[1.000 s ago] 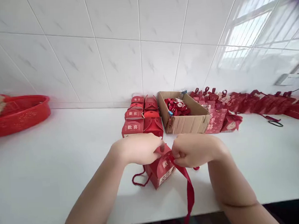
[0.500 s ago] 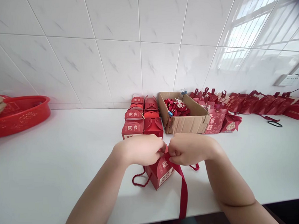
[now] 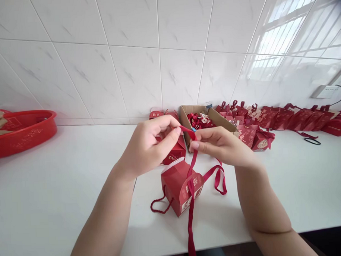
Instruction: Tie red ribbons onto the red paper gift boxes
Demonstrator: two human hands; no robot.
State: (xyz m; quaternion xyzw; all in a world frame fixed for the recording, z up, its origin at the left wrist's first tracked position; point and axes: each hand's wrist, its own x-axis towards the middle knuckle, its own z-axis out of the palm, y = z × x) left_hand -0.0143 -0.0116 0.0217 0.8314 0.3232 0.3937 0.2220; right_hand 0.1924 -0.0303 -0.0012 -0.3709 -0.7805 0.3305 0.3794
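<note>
Red gift box (image 3: pixel 175 182) with pale lettering (image 3: pixel 195 182) and maroon rope handle (image 3: pixel 161 212), crossed by a crimson ribbon (image 3: pixel 191 220); beneath it, a white surface (image 3: pixel 77 176); behind it, a brown carton (image 3: pixel 221 118) and grey-veined white wall tiles (image 3: pixel 135 80).

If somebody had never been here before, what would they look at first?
Probably the long red ribbon, pinched by the left hand and right hand in the middle and trailing past the front edge of the white table. Just below the hands sits a red box. The shiny red basin at the far left might catch their eye too.
</note>
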